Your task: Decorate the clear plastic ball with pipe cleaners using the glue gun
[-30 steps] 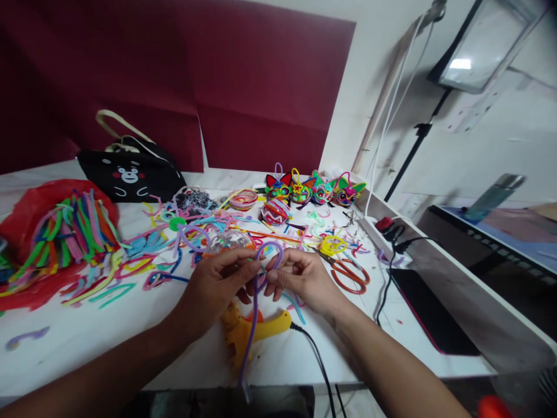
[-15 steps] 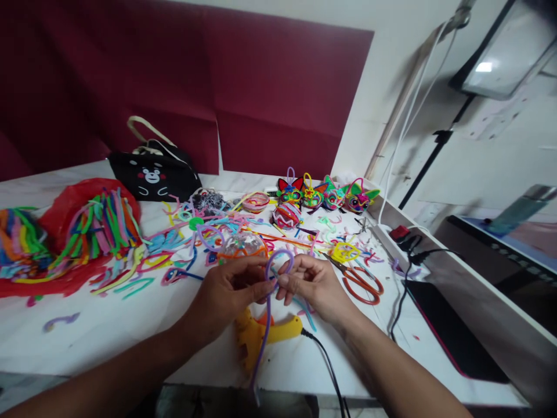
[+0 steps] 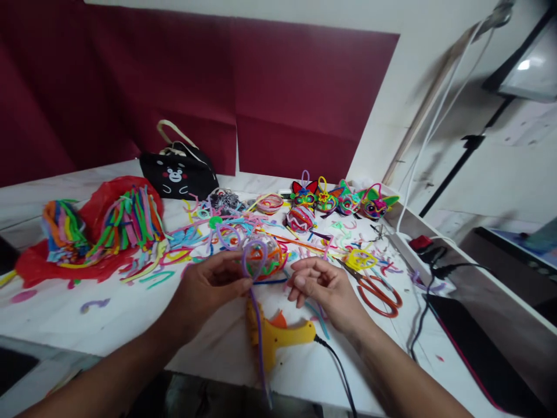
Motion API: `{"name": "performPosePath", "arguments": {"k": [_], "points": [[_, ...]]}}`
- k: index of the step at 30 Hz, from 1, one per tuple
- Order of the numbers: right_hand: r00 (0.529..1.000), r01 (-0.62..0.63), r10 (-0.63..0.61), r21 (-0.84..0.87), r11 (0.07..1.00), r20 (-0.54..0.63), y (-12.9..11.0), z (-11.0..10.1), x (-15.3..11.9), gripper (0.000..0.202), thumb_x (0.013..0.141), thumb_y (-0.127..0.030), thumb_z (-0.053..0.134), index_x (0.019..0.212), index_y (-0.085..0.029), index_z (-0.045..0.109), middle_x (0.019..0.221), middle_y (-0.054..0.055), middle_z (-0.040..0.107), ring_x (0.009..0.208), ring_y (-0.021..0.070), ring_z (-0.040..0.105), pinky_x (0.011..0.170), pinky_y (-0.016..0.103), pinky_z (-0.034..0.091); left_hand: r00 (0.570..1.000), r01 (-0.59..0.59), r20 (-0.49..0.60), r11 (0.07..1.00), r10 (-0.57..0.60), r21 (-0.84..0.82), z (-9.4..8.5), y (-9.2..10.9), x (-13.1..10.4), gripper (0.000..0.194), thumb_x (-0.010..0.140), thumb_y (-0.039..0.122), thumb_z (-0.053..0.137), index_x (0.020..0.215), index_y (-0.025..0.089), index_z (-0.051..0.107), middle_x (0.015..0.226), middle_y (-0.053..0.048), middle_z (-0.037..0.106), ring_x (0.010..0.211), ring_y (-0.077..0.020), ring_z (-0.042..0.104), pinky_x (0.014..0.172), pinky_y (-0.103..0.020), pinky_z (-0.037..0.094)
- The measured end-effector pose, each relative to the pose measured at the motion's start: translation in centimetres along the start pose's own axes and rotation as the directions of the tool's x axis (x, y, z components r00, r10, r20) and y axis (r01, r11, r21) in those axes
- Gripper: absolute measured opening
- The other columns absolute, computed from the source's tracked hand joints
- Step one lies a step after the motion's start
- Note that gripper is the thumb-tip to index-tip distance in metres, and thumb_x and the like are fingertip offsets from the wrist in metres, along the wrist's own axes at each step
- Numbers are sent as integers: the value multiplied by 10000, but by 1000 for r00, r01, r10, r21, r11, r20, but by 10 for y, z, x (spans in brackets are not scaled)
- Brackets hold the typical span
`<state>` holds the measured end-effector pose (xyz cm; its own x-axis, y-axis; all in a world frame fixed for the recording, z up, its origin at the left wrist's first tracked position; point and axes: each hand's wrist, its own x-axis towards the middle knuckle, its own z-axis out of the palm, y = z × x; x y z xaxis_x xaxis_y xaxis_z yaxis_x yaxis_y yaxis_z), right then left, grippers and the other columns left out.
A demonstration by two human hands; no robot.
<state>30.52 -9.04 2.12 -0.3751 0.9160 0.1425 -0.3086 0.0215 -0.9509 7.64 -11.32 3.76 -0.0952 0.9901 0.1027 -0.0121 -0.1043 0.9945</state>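
Observation:
A purple pipe cleaner (image 3: pixel 260 331), bent into a loop at its top, is pinched at the base of the loop by my left hand (image 3: pixel 213 288). Its long tail hangs down past a yellow glue gun (image 3: pixel 287 335) lying on the table. To the right of the loop, my right hand (image 3: pixel 319 287) is apart from it, fingers loosely curled and spread a little, nothing visible in them. Behind the loop sits a clear ball wrapped with coloured strips (image 3: pixel 274 255). Orange-handled scissors (image 3: pixel 378 295) lie right of my right hand.
Bundles of coloured pipe cleaners (image 3: pixel 130 223) lie on red plastic (image 3: pixel 39 264) at the left. A black bag (image 3: pixel 178 179) and several decorated balls (image 3: pixel 348 200) stand at the back. Loose scraps cover the middle. A black cable (image 3: pixel 339 363) runs off the front edge.
My right hand has let go of the purple pipe cleaner and moved away to the right. My left hand still holds it. The view has turned slightly left.

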Motion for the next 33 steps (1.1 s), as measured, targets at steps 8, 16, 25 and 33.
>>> {"name": "performPosePath", "arguments": {"k": [8, 16, 25, 33], "points": [[999, -31, 33, -51, 998, 34, 5, -3, -1, 336, 769, -388, 820, 957, -156, 668, 726, 10, 709, 606, 114, 689, 527, 194, 527, 965, 17, -258, 993, -46, -113, -44, -20, 31, 617, 472, 247, 939, 1007, 168, 643, 671, 63, 701, 595, -121, 683, 611, -222, 578], [993, -94, 102, -122, 988, 57, 11, -5, 1, 393, 760, -427, 823, 983, -153, 651, 735, 3, 676, 615, 109, 667, 533, 201, 510, 971, 66, -218, 986, -99, -150, -50, -37, 38, 628, 484, 272, 946, 1010, 146, 627, 704, 32, 723, 610, -136, 705, 619, -223, 574], [986, -119, 139, -207, 971, 88, 14, -4, 0, 397, 770, -463, 802, 965, -154, 649, 719, -3, 647, 612, 103, 638, 553, 205, 489, 975, 61, -205, 988, -90, -143, -52, -41, 41, 600, 481, 298, 954, 983, 158, 657, 722, 31, 731, 617, -137, 706, 620, -214, 572], [978, 206, -134, -612, 764, 162, 5, 8, -10, 255, 867, -357, 714, 1071, -205, 700, 972, 66, 701, 861, 178, 645, 747, 280, 512, 990, -83, -119, 997, 81, -11, -42, -8, 1, 334, 579, 243, 900, 879, 235, 754, 834, -2, 781, 793, -193, 744, 704, -245, 615]]}}
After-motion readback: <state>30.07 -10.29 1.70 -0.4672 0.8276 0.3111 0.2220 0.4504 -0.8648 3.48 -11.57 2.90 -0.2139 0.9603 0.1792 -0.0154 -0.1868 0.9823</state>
